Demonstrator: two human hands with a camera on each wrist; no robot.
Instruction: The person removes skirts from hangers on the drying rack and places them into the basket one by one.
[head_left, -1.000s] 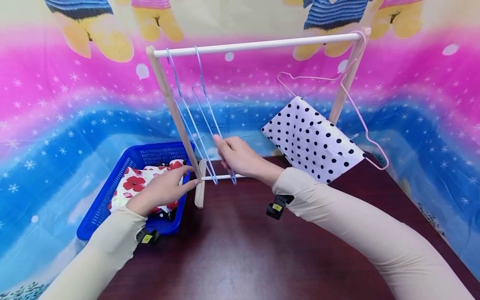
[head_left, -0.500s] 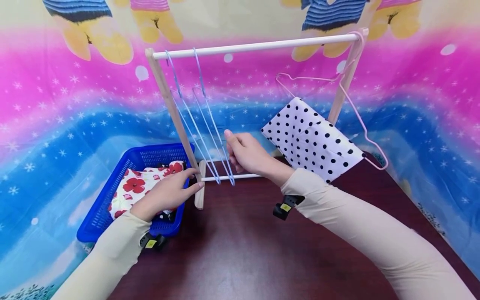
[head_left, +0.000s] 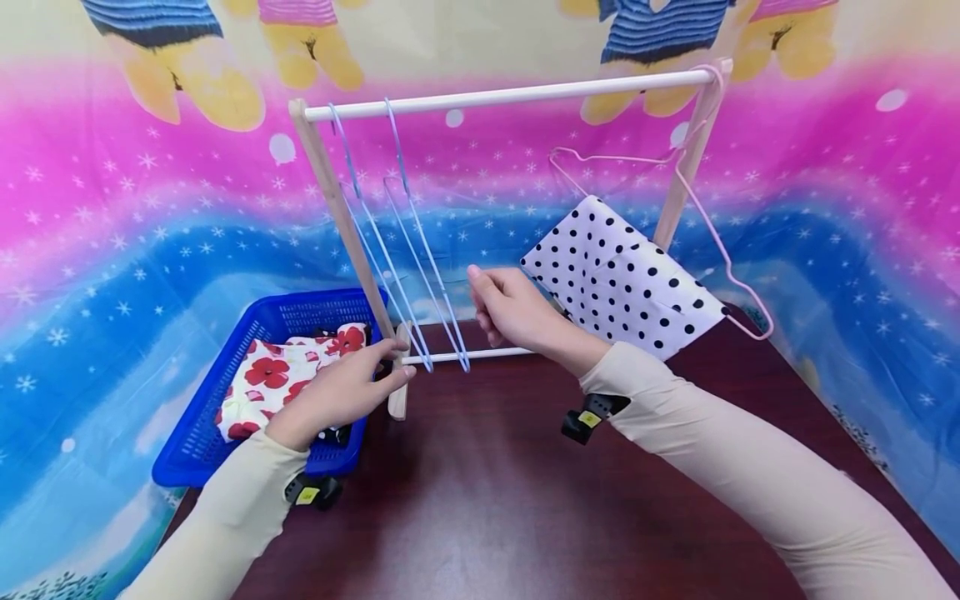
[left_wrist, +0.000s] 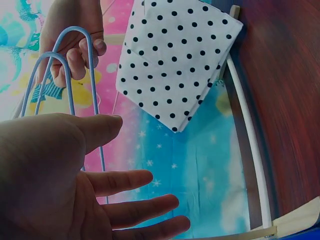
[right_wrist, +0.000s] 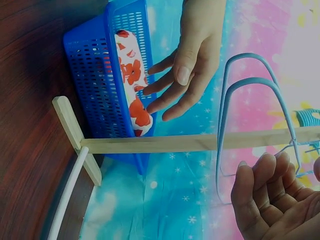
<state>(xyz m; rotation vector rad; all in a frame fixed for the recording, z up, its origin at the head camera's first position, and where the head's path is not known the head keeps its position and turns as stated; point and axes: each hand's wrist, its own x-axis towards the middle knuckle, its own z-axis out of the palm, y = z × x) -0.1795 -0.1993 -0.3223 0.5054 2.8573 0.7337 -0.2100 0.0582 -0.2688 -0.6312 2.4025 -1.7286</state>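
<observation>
Two blue wire hangers, one with its hook at the left (head_left: pixel 344 150) and one beside it (head_left: pixel 398 154), hang bare from a rack's white top rail (head_left: pixel 510 97). My right hand (head_left: pixel 517 312) is just right of them, fingers loosely curled and holding nothing. My left hand (head_left: pixel 337 387) is by the foot of the rack's left post, fingers extended and apart; the left wrist view shows its palm with nothing in it. A white cloth with black dots (head_left: pixel 615 271) hangs on a pink hanger (head_left: pixel 708 212) at the rail's right end.
A blue basket (head_left: pixel 327 463) on the left contains a white cloth with red flowers (head_left: pixel 262 375) and some dark fabric. The rack's thin lower bar (head_left: pixel 495 354) runs close over the dark red table (head_left: pixel 525 500). A patterned backdrop (head_left: pixel 480 208) encloses the back and sides.
My right hand has let go of the right blue hanger and moved right, away from it. My left hand has shifted slightly right. Both hangers have swung a little.
</observation>
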